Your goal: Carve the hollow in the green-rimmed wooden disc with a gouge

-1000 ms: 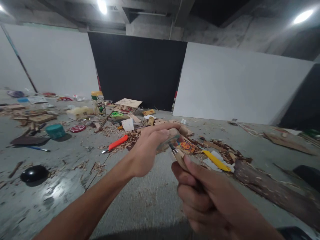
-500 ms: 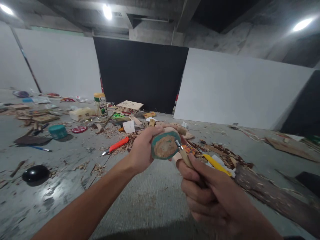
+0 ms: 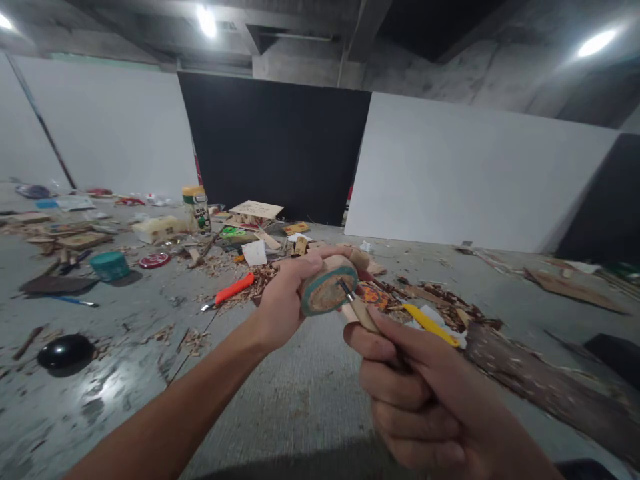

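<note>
Your left hand (image 3: 280, 303) grips the small wooden disc (image 3: 327, 290) by its rim above the floor (image 3: 280, 400), light but hard, while your right hand (image 3: 420, 400) is closed on the carving tool (image 3: 357, 308).

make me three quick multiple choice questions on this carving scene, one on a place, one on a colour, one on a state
1. Where does the orange-handled cutter lie?
A. on the floor left of the left hand
B. in the right hand
C. on the black ball

2. What colour rims the wooden piece?
A. red
B. teal
C. white

3. How is the carving tool held?
A. lying loose on the floor
B. gripped in the right hand, tip at the wooden piece
C. tucked under the left arm

Answers: 1 A, it rests among wood shavings beside the left hand. 2 B, a teal band circles the brown face. 3 B, the right hand closes round its handle.
</note>
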`<state>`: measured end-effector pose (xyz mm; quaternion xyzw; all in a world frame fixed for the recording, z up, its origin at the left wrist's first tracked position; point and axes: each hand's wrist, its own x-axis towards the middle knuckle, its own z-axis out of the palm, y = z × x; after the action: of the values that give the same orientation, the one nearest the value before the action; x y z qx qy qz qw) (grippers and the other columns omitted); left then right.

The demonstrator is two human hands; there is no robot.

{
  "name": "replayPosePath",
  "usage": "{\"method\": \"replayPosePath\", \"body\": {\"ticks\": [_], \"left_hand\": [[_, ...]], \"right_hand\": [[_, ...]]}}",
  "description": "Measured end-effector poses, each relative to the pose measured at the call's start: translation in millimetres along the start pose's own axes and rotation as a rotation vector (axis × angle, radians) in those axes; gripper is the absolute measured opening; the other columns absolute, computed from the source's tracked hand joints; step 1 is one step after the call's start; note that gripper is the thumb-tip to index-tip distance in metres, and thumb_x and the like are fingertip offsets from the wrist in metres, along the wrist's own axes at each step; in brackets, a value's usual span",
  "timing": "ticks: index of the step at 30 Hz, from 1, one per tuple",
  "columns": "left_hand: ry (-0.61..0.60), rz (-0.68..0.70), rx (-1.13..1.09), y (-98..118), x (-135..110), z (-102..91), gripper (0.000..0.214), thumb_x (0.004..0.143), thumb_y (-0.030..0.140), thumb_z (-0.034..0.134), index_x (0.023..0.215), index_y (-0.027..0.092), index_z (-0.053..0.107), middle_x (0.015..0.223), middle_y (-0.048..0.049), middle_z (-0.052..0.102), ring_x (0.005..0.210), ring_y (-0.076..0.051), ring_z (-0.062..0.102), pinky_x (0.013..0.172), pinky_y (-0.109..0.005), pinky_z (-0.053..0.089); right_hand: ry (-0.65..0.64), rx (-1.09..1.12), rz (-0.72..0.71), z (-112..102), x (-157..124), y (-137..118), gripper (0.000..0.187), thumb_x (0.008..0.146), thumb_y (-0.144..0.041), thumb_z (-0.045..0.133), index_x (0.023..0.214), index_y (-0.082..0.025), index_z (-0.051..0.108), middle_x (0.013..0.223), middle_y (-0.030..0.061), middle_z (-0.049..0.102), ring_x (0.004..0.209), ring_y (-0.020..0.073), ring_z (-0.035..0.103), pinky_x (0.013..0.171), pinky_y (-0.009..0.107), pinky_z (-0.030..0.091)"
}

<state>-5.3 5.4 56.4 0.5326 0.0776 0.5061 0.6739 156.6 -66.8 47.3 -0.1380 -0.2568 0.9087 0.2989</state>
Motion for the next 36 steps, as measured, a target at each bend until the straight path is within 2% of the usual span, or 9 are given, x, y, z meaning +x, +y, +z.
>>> {"method": "replayPosePath", "body": {"ticks": [6,13,17,21,24,28,30,32,36], "left_hand": [[0.025,0.024,0.077,-1.4,-2.5,2.2,0.032,0.081,0.038,0.054,0.095,0.014,0.070,0.080,-0.0078,0.073,0.079,-0.023,0.068,0.077,-0.033,0.052],[0.068,0.042,0.206,0.7,-5.0,4.5,0.034,0.082,0.038,0.050,0.095,0.012,0.068,0.085,-0.0095,0.069,0.081,-0.023,0.064,0.075,-0.035,0.050],[0.017,0.048,0.301,2.5,-4.9,3.1,0.034,0.087,0.037,0.042,0.091,0.013,0.067,0.087,-0.0088,0.066,0.080,-0.021,0.062,0.073,-0.033,0.049],[0.032,0.004,0.406,2.7,-4.0,1.9,0.035,0.088,0.038,0.041,0.082,0.014,0.066,0.086,-0.0092,0.065,0.076,-0.019,0.060,0.070,-0.031,0.048],[0.127,-0.077,0.375,-0.6,-2.5,2.2,0.037,0.084,0.041,0.043,0.090,0.013,0.067,0.084,-0.0101,0.067,0.070,-0.019,0.060,0.060,-0.029,0.046],[0.149,-0.027,0.271,-5.9,-0.2,4.0,0.039,0.079,0.040,0.043,0.092,0.012,0.068,0.087,-0.0127,0.070,0.079,-0.023,0.064,0.063,-0.031,0.050],[0.156,-0.007,0.256,-8.3,0.7,3.6,0.038,0.078,0.040,0.045,0.092,0.012,0.068,0.088,-0.0129,0.070,0.082,-0.024,0.065,0.063,-0.032,0.051],[0.152,-0.012,0.289,-10.6,1.5,1.0,0.037,0.079,0.040,0.046,0.091,0.012,0.068,0.088,-0.0126,0.071,0.081,-0.024,0.066,0.061,-0.031,0.051],[0.142,-0.080,0.374,-12.8,5.6,-10.3,0.039,0.083,0.041,0.045,0.098,0.013,0.067,0.092,-0.0121,0.071,0.075,-0.022,0.066,0.050,-0.026,0.047]], "right_hand": [[0.125,-0.173,-0.056,10.0,1.3,5.0,0.041,0.100,-0.053,0.042,0.073,-0.022,0.043,0.043,-0.0132,0.029,0.029,0.0023,0.009,0.027,0.010,0.019],[0.547,-0.939,-0.276,10.9,10.5,9.0,0.054,0.087,-0.073,0.046,0.066,-0.023,0.038,0.051,-0.0102,0.031,0.038,0.0047,0.018,0.032,0.016,0.013],[0.719,-1.395,-0.423,6.1,13.6,10.1,0.050,0.096,-0.061,0.029,0.064,-0.024,0.039,0.056,-0.0038,0.039,0.047,0.0105,0.032,0.041,0.024,0.024],[0.835,-1.696,-0.647,2.5,16.4,8.9,0.041,0.097,-0.046,0.035,0.063,-0.024,0.041,0.060,0.0000,0.045,0.055,0.0147,0.039,0.051,0.029,0.029],[0.723,-1.466,-0.546,-1.4,13.6,2.0,0.043,0.094,-0.055,0.041,0.065,-0.024,0.041,0.057,-0.0033,0.042,0.049,0.0117,0.035,0.045,0.025,0.027],[0.228,-0.647,-0.035,-8.9,5.5,-8.9,0.051,0.089,-0.072,0.041,0.070,-0.026,0.030,0.041,-0.0147,0.021,0.029,0.0063,0.006,0.027,0.017,0.014],[0.091,-0.494,0.047,-12.1,5.0,-10.3,0.052,0.088,-0.073,0.042,0.071,-0.027,0.026,0.039,-0.0162,0.018,0.028,0.0060,0.002,0.025,0.016,0.014],[0.189,-0.678,-0.050,-14.5,8.5,-8.4,0.050,0.091,-0.071,0.038,0.070,-0.026,0.027,0.042,-0.0146,0.021,0.030,0.0066,0.008,0.028,0.017,0.016],[0.680,-1.561,-0.537,-19.2,20.0,-3.3,0.043,0.099,-0.051,0.032,0.067,-0.023,0.039,0.053,-0.0054,0.038,0.045,0.0108,0.033,0.045,0.025,0.023]]}}
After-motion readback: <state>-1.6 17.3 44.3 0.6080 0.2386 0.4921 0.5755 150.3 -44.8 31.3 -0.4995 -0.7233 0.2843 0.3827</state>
